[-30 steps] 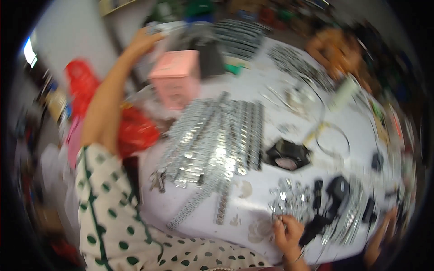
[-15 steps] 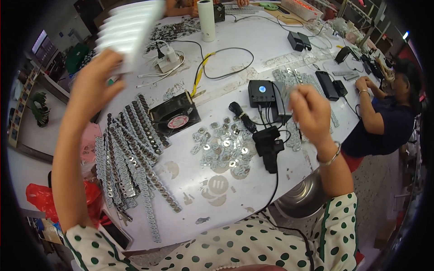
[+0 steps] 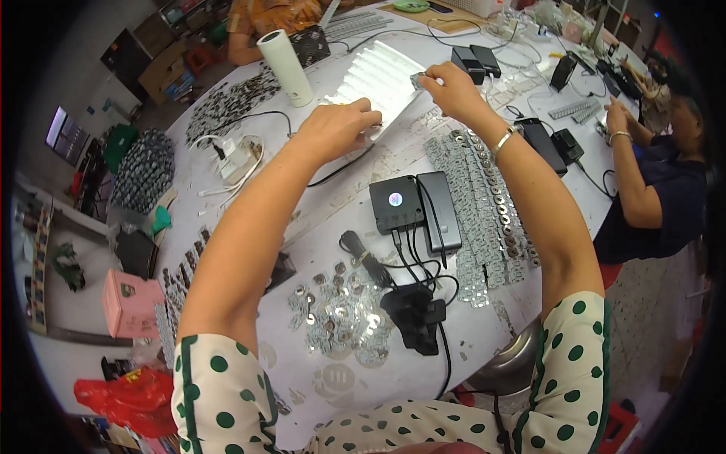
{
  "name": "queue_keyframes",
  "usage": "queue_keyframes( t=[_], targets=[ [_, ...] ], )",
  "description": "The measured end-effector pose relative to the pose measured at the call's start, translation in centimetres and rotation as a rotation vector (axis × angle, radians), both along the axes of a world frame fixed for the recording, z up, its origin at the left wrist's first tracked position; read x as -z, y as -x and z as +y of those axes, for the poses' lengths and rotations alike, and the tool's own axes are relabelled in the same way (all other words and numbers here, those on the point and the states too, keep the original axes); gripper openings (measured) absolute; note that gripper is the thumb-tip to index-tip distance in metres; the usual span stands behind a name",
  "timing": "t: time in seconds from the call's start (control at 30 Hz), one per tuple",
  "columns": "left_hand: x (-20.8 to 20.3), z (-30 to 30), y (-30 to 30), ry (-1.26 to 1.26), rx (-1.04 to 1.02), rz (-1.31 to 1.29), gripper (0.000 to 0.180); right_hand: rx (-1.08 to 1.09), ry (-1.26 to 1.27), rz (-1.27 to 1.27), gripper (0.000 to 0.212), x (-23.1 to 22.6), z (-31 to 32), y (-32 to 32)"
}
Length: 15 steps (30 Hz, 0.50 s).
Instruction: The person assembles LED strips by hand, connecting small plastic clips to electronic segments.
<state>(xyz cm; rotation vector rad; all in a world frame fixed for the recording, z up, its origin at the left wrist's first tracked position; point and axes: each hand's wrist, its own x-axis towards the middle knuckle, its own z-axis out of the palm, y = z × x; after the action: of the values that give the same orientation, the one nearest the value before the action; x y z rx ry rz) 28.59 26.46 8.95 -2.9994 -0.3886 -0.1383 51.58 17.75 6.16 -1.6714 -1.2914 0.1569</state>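
Ahead of me, at the far part of the table, a white ridged tray (image 3: 387,74) lies tilted away from me. My left hand (image 3: 339,130) is closed on its near left edge, fingertips curled over the side. At the tray's right edge, my right hand (image 3: 454,89) pinches a small flat grey piece (image 3: 417,81), too small to make out fully. Below my right forearm, rows of metal strips with round discs (image 3: 478,219) lie on the table. Loose small metal pieces (image 3: 344,314) form a pile nearer to me.
A black box with a lit round spot (image 3: 395,201), a grey slab (image 3: 440,216) and a black plug (image 3: 414,318) with cables occupy the middle. A white tumbler (image 3: 286,69) and power strip (image 3: 239,163) stand left. Co-workers sit at right (image 3: 654,181) and across (image 3: 276,23).
The white tray has come down from the raised upper left to the table's far middle with my left hand. My right hand has moved forward and left to the tray's edge.
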Motion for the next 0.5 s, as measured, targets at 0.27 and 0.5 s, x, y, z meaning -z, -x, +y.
queue_keyframes(
  t=[0.27,0.5],
  targets=[
    [5.1,1.6,-4.4,0.117,-0.03,-0.164,0.023,0.044,0.245,-0.148,0.028,3.8,4.6,-4.5],
    [2.8,-0.3,-3.4,0.19,-0.105,-0.432,0.034,0.111,0.347,-0.072,0.025,3.9,4.5,-5.5]
  ],
)
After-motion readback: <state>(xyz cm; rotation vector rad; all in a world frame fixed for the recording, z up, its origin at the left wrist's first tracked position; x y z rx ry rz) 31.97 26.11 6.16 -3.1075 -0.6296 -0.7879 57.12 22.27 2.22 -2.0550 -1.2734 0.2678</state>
